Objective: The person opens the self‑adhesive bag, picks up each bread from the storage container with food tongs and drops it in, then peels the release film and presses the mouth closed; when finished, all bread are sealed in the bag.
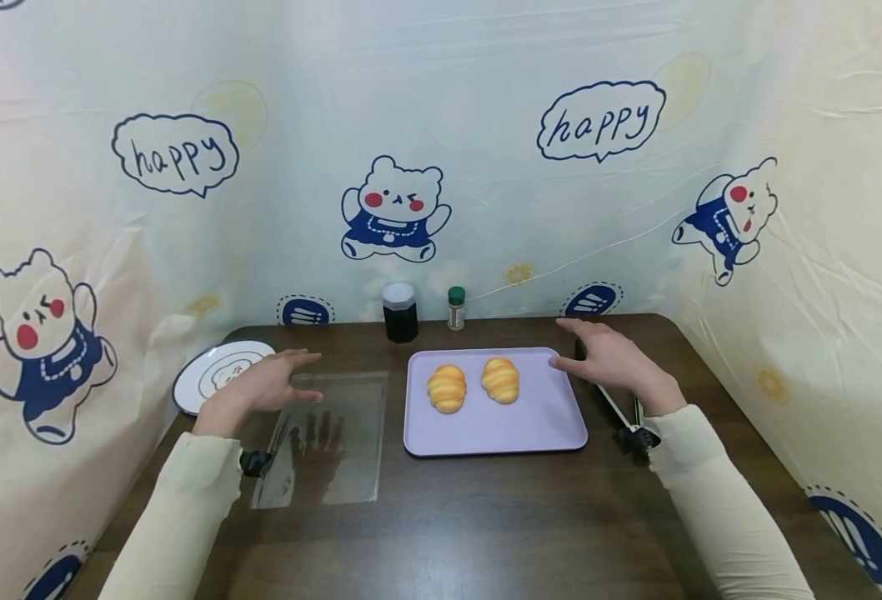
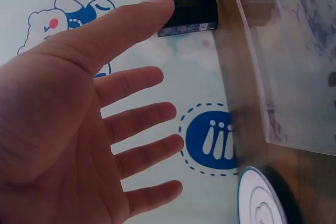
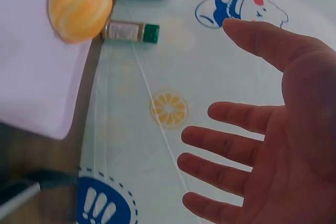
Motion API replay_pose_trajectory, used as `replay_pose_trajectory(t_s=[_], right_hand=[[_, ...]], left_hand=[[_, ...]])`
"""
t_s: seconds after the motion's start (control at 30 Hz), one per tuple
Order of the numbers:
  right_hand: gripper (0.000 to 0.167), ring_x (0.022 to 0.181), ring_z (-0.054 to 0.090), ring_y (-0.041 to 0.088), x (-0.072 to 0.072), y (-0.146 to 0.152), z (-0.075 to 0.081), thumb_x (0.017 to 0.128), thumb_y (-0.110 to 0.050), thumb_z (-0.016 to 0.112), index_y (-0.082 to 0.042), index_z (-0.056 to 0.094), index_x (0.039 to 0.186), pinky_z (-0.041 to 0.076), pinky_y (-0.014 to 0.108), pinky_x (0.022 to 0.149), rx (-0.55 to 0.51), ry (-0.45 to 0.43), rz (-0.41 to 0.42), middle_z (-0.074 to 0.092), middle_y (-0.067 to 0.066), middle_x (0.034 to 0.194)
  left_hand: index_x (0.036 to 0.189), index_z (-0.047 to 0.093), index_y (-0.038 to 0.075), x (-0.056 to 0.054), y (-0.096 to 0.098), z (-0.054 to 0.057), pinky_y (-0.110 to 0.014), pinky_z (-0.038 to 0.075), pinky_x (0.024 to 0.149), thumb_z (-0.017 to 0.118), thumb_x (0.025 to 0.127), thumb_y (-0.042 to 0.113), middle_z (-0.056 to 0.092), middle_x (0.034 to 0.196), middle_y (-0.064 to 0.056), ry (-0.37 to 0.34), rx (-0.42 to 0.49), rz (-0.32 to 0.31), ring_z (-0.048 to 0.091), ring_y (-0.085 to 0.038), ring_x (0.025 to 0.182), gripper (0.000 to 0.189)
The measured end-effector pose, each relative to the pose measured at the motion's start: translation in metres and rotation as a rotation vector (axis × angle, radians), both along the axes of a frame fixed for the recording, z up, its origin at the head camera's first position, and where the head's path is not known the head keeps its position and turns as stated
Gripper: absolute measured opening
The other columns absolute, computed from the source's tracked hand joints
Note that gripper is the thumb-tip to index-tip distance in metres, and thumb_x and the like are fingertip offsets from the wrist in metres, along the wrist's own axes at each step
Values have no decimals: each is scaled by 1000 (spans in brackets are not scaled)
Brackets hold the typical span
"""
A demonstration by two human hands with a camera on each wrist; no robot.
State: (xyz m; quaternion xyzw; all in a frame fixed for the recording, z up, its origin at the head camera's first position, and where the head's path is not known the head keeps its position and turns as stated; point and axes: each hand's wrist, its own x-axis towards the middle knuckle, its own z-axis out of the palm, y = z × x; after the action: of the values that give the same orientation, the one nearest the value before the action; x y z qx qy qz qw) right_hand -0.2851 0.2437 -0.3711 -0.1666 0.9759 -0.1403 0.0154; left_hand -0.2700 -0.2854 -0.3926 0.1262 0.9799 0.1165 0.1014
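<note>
My left hand [image 1: 268,385] is held above the table, fingers extended and holding nothing, between a white plate [image 1: 199,372] with a dark rim and a clear flat board [image 1: 362,433]. In the left wrist view, the fingers of that hand [image 2: 68,124] are spread. My right hand [image 1: 612,358] hovers at the right edge of a lilac tray [image 1: 497,433], also with nothing in it. Two striped bread rolls, a left roll [image 1: 447,388] and a right roll [image 1: 501,380], lie on the tray. Partly hidden under the right hand is a long utensil [image 1: 615,406] with a dark end and metal parts; its kind is unclear.
At the table's back edge stand a dark jar [image 1: 400,315] with a white lid and a small green-capped bottle [image 1: 456,309]. A printed cloth [image 1: 486,217] hangs behind and at both sides. Bare brown tabletop [image 1: 478,533] lies in front of the tray.
</note>
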Motion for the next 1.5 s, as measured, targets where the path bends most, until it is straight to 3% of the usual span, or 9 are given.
replay_pose_trajectory(t_s=[0.2, 0.5, 0.77, 1.1, 1.5], right_hand=[[78, 139, 44, 43, 4, -20, -7, 91, -52, 66, -10, 41, 151, 40, 61, 110, -34, 17, 36, 48, 19, 152], [71, 133, 53, 36, 8, -53, -20, 91, -49, 67, -12, 46, 148, 45, 57, 107, -69, 17, 94, 54, 15, 147], [67, 128, 57, 33, 12, -83, -28, 90, -50, 67, -12, 52, 144, 47, 53, 106, -94, 27, 165, 60, 13, 140], [63, 129, 58, 25, 17, -121, -38, 89, -48, 70, -18, 55, 142, 48, 47, 108, -94, -3, 176, 61, 5, 141], [61, 132, 55, 22, 16, -165, -55, 93, -52, 62, -17, 54, 142, 47, 42, 110, -68, -21, 347, 60, 3, 142]], left_hand=[[150, 43, 7, -1, -3, -7, -68, 34, 110, 75, 87, 40, 30, 158, -29, -2, 22, -18, 33, -54, 141, 78], [148, 47, 9, 0, -9, -19, -68, 34, 110, 76, 86, 41, 31, 158, -29, -48, 42, -4, 33, -53, 141, 75], [147, 49, 9, 5, -10, -28, -68, 36, 108, 75, 85, 45, 32, 156, -31, -48, 44, -15, 36, -55, 139, 76], [146, 49, 6, 8, -16, -40, -65, 37, 109, 76, 85, 45, 42, 152, -28, -26, 34, -39, 40, -50, 138, 77], [144, 50, 4, 7, -17, -44, -65, 37, 109, 78, 84, 44, 37, 155, -28, -37, 51, -31, 39, -51, 139, 78]])
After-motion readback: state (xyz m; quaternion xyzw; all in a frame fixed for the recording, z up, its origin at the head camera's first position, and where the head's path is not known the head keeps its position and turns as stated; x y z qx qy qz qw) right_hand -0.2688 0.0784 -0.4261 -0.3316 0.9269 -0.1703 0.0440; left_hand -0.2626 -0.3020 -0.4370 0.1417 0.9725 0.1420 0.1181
